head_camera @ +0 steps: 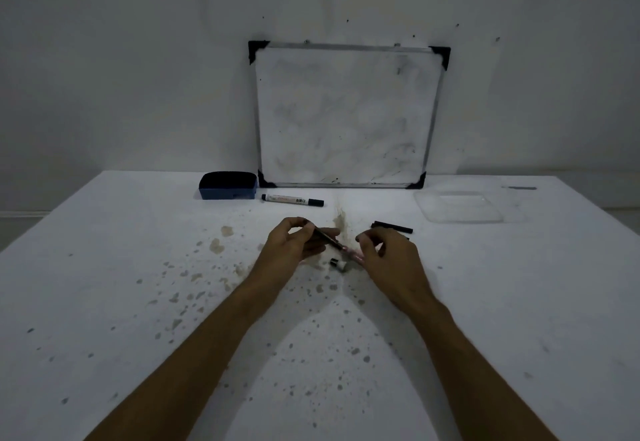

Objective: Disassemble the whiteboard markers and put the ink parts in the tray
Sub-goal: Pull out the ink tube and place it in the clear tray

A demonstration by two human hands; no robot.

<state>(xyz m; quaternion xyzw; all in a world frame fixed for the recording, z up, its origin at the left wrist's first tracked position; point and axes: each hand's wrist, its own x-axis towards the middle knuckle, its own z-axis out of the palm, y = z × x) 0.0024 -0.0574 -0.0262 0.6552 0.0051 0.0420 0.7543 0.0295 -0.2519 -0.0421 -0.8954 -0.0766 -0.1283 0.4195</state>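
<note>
My left hand (298, 241) grips a thin dark ink part (327, 238) that slants down to the right. Its lower end meets a blurred marker barrel (353, 254) at my right hand (388, 253), whose fingers curl around the barrel's other end. A small black-and-white marker piece (337, 263) lies on the table just below them. A whole white marker with black ends (292, 199) lies further back. Two black stick-like parts (393, 226) rest behind my right hand. The clear plastic tray (460, 206) sits at the back right with nothing visible in it.
A whiteboard (346, 115) leans against the wall at the table's back edge. A blue eraser (228, 185) stands to its left. The white table (138, 302) is speckled with brownish stains around my arms.
</note>
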